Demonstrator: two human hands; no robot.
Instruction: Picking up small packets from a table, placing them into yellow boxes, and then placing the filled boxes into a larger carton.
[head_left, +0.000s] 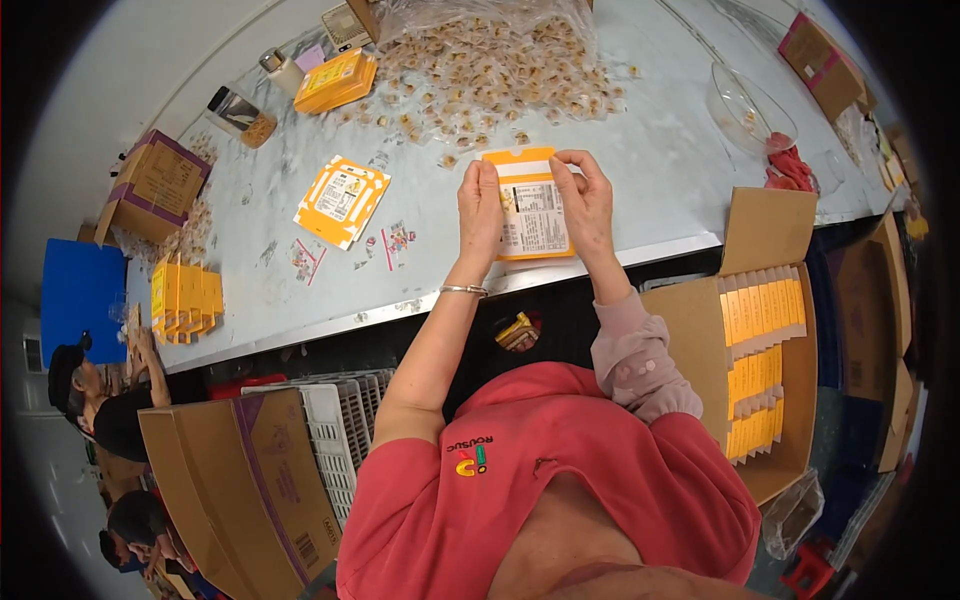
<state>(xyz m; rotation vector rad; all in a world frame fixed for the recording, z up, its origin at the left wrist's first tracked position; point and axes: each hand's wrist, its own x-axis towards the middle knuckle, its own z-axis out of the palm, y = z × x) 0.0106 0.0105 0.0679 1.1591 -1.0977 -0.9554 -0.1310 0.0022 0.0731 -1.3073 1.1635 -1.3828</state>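
A flat orange-and-white paper box (533, 215) is held upright between my hands at the table's front edge. Its printed panel faces me, and a notch shows in its top edge. My left hand (480, 210) grips the left side, thumb along the front. On the other side, my right hand (587, 205) has its thumb near the upper right corner. To the left lies a small stack of flat orange-and-white boxes (342, 203). Beside it rest little clear packets with pink strips (397, 245). Past my hands spreads a big heap of small clear sachets (490, 85).
An open carton (690, 300) at my right holds rows of orange boxes (755, 370). More orange boxes (335, 80), a jar (240, 115) and a tilted carton (155, 187) stand on the table. A clear bowl (750, 110) and red cloth (790, 168) sit right. Co-workers (110, 400) are at left.
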